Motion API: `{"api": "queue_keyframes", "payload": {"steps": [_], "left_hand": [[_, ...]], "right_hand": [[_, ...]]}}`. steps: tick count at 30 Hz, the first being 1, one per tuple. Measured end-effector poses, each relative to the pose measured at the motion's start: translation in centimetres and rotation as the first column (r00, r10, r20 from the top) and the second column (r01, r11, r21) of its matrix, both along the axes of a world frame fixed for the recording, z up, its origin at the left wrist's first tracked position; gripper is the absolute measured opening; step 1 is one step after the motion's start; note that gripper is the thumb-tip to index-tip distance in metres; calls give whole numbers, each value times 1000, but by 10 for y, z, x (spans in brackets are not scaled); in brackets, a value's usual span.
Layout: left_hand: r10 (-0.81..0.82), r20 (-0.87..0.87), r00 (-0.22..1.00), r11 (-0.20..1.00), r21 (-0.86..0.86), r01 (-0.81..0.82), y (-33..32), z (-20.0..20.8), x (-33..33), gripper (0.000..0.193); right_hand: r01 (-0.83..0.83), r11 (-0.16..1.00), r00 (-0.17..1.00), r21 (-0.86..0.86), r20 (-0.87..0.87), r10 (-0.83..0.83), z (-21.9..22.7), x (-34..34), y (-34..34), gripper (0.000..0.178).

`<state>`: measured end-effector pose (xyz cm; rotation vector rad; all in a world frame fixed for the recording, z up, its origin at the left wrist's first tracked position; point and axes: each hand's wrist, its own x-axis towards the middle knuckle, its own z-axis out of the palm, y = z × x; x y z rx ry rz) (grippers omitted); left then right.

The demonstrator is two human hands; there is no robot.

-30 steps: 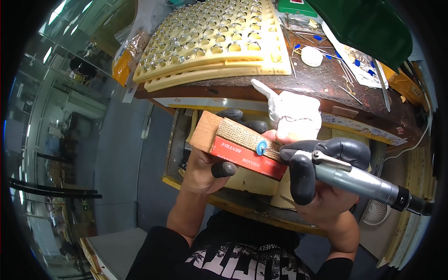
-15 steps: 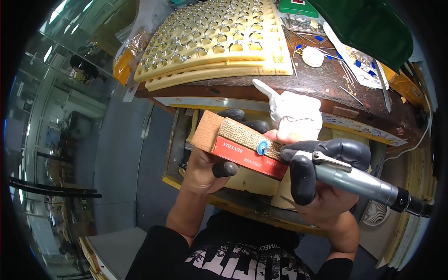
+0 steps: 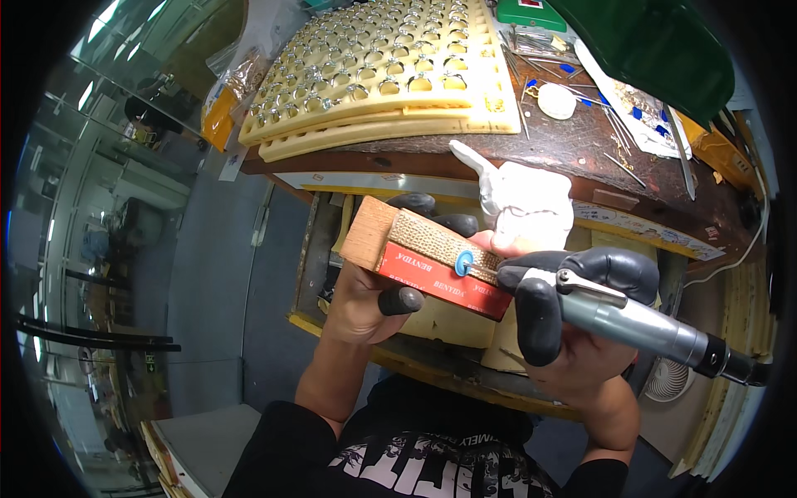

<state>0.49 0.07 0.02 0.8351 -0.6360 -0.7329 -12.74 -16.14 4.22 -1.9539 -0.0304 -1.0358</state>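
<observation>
My left hand (image 3: 359, 315), with black finger cots, is closed around a wooden block (image 3: 368, 230). One edge of this block carries a coarse tan strip (image 3: 427, 238), and its near face has a red printed covering (image 3: 407, 267). In my right hand (image 3: 581, 332), also in black finger cots, is a silver rotary handpiece (image 3: 639, 325) pointing left. A small blue disc (image 3: 464, 264) on its thin shank meets the strip near the block's right end. Just behind the hands, a white-wrapped piece (image 3: 531, 203) juts from the bench edge.
Stacked cream trays (image 3: 390, 120) holding many rings stand on the wooden bench (image 3: 573, 153). Right of them lie a round white piece (image 3: 556, 100), thin metal tools and tweezers (image 3: 682, 158). A dark green lamp shade (image 3: 664, 58) overhangs the right. An open drawer (image 3: 448, 324) sits below my hands.
The blue disc has shifted very slightly left along the strip. Both hands keep their hold almost in place. A person in the far left background has moved a little.
</observation>
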Motion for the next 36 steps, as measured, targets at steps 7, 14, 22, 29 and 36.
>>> {"api": "queue_keyframes", "payload": {"steps": [7,14,22,29,36], "left_hand": [[-11,-9,1000,1000,29,12,1,1,1,81],[-31,-65,997,999,-34,28,0,2,0,81],[-27,-112,993,997,-70,19,1,2,-2,82],[-17,-71,997,1000,-18,16,0,1,-1,82],[-2,-7,1000,1000,20,2,0,0,0,82]], "right_hand": [[-15,1000,1000,17,4,15,-4,0,0,6],[-8,1000,1000,7,-18,8,-5,0,-2,6],[26,999,1000,-47,-4,-26,0,-1,-2,7],[-35,999,999,-28,25,36,-10,2,-3,12],[47,997,999,-67,6,-46,-5,-2,-2,13]]}}
